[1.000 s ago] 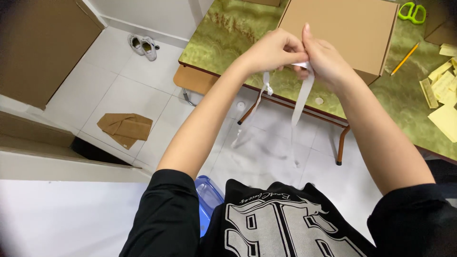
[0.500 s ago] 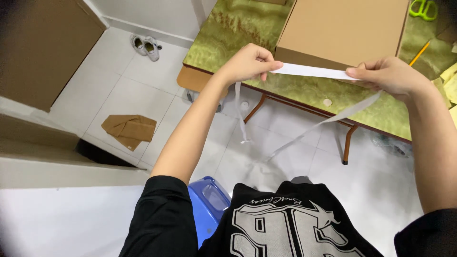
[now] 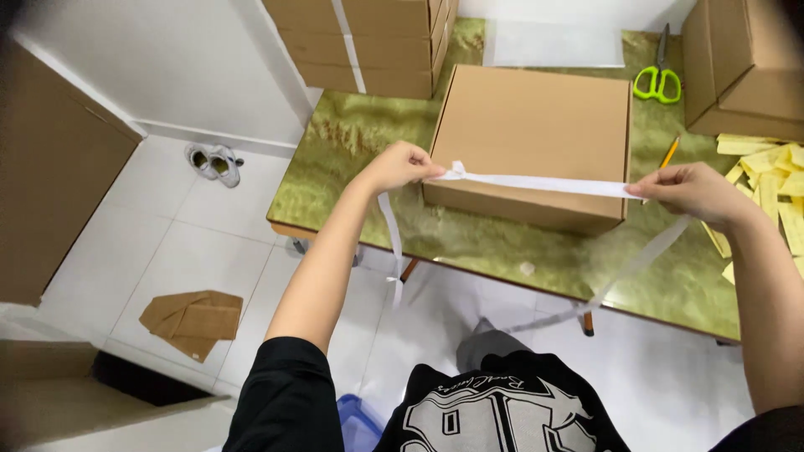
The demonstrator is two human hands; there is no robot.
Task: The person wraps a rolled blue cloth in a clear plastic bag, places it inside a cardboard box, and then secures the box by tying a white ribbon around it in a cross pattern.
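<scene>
Green marbled table (image 3: 502, 243), brown box (image 3: 536, 138) on it; white tiled floor (image 3: 193, 243).

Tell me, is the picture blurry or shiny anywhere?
In the head view, the green table shows soft glare near its front edge; the white ribbon stretched between the left hand and right hand is sharp, but its loose right tail looks faint and see-through; the corners are dark and the edges bend.

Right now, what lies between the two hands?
In the head view, a flat white ribbon stretches taut from left hand to right hand, over a closed brown cardboard box.
</scene>
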